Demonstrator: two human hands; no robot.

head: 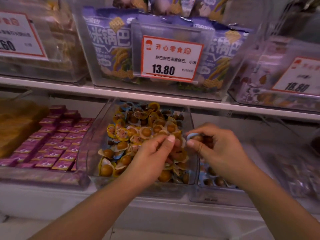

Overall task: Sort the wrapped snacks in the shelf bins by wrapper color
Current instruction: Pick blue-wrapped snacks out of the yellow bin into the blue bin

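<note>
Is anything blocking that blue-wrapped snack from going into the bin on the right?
Nothing visible. The right hand pinches the blue-wrapped snack just above the clear wall dividing the bins; the right-hand bin is open-topped.

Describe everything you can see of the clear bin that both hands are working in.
The clear bin is a see-through plastic tub on the lower shelf, between a tray of purple boxes and another clear bin. It is open-topped and heaped with round brown snacks in yellow and blue wrappers. The left hand pinches snacks inside it; the right hand holds a blue-wrapped snack over its right wall.
</note>
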